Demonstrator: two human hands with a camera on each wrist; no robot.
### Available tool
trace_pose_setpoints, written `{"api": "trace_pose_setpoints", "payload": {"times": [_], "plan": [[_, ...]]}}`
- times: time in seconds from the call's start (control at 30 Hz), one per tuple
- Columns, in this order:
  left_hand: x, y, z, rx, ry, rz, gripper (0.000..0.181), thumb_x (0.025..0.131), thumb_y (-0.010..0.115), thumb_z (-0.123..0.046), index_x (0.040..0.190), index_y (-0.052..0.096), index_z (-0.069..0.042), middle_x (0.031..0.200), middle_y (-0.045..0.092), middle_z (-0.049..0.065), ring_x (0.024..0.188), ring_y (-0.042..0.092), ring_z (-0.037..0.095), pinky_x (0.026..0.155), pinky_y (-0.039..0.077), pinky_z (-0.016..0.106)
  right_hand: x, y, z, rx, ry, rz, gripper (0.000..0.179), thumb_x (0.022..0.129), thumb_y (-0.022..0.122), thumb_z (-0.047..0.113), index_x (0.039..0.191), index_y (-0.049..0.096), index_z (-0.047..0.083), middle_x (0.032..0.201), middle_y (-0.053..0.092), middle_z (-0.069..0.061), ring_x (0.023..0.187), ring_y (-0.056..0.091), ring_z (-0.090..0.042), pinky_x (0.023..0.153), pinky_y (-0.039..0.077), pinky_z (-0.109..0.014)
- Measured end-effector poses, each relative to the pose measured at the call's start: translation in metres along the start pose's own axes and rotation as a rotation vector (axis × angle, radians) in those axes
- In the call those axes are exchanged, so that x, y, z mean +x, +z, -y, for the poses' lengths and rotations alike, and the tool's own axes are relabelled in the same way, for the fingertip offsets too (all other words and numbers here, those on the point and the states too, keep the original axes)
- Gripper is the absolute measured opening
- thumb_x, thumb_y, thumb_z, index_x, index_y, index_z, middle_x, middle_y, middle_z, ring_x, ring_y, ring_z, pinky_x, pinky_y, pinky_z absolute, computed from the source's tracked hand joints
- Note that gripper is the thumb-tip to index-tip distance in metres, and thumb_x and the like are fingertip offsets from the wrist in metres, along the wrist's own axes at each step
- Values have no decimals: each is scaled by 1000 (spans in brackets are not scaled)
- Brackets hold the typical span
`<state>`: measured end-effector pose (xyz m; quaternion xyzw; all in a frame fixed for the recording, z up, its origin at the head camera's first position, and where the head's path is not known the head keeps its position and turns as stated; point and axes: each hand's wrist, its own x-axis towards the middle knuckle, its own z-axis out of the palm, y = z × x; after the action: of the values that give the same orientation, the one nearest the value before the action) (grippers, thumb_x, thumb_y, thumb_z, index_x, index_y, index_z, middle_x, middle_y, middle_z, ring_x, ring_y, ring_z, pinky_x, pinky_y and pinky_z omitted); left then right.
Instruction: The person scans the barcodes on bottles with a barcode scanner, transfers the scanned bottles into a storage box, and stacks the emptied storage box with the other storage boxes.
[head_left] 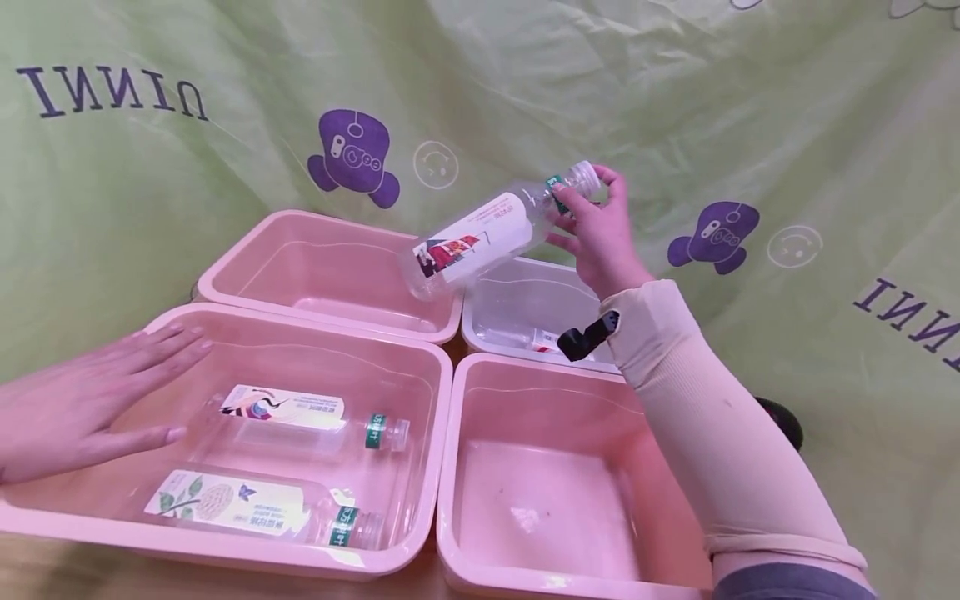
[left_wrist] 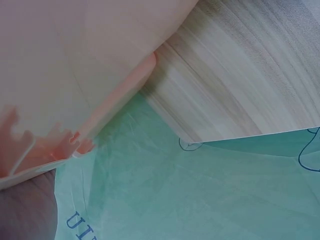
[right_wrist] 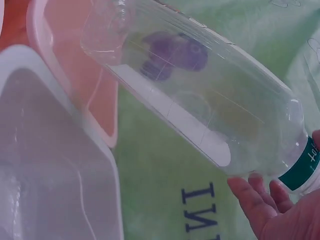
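My right hand [head_left: 600, 229] grips a clear plastic bottle [head_left: 480, 237] by its neck, near the white cap and green band. The bottle is tilted, its base down to the left above the back pink basin [head_left: 330, 229]. In the right wrist view, the bottle [right_wrist: 200, 95] looks see-through, with fingers [right_wrist: 250, 200] at its neck. My left hand [head_left: 97, 400] is spread with straight fingers over the left side of the front left pink basin [head_left: 442, 467]. Inside that basin lie two clear bottles, one with a bird-like picture [head_left: 285, 408], the other with a flower label [head_left: 232, 504].
A white basin [head_left: 540, 279] at the back right holds a bottle with a partly visible label [head_left: 546, 340], partly hidden by the right wrist camera [head_left: 588, 335]. The front right pink basin [head_left: 540, 500] stands beside the left one. A green printed cloth [head_left: 525, 75] hangs behind.
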<state>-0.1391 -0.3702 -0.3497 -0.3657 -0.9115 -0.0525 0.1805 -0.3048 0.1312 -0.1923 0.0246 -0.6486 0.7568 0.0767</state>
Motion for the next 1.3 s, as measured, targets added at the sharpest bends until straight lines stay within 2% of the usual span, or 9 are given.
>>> {"api": "trace_pose_setpoints", "payload": {"times": [0.2,0.43,0.53,0.63,0.8,0.9,1.07,1.2,1.3], "plan": [[0,-3,0,-1,5,10,105,80,84,-43,165,28,-18,172,14,-5,155,1,3,120,0,15,1,28,-20,16,20,35,42,102,66,12,134,41,22,126,59,-11,91,64,-25,77,59,-35],[1,-3,-3,1,3,19,106,80,84,-44,166,25,-25,171,11,-11,154,0,2,118,0,13,2,64,-55,-95,69,104,43,103,63,11,141,41,15,132,53,-14,99,63,-27,91,58,-47],[1,-4,-5,11,7,27,106,82,82,-46,167,20,-28,171,8,-12,154,-1,1,118,-1,12,2,77,-67,-127,113,130,43,103,62,11,142,43,12,129,54,-15,95,62,-26,88,60,-45],[1,-5,-6,18,13,28,105,84,81,-47,167,19,-28,171,7,-12,154,-3,1,117,-2,12,3,87,-77,-168,173,210,38,102,64,9,134,44,7,121,58,-15,86,64,-23,86,60,-42],[-1,-6,-6,19,9,16,104,84,82,-45,167,21,-26,171,7,-11,154,-1,2,118,0,13,3,98,-92,-290,283,361,25,98,67,7,111,45,8,105,61,-13,79,65,-21,79,61,-35],[-1,-6,-5,21,15,18,102,86,80,-46,167,22,-25,171,9,-10,154,-1,3,119,0,14,1,102,-98,-347,297,397,25,97,68,7,109,46,7,103,60,-12,80,64,-20,75,61,-32],[-3,-6,-3,23,-3,22,101,84,81,-45,166,26,-23,171,13,-7,154,0,1,119,0,13,0,108,-103,-375,287,409,28,96,69,6,109,44,6,106,56,-11,87,63,-20,85,60,-36],[-4,-6,-4,21,-27,24,102,81,84,-43,165,29,-22,171,14,-6,154,1,1,118,1,13,1,109,-104,-395,331,437,19,99,65,5,105,47,4,106,54,-9,90,61,-21,96,57,-39],[-4,-6,-5,24,-13,26,101,85,81,-45,166,26,-22,172,12,-6,154,0,3,119,0,14,2,107,-104,-473,326,462,15,99,63,2,108,51,1,108,53,-9,93,58,-21,96,56,-39]]}}
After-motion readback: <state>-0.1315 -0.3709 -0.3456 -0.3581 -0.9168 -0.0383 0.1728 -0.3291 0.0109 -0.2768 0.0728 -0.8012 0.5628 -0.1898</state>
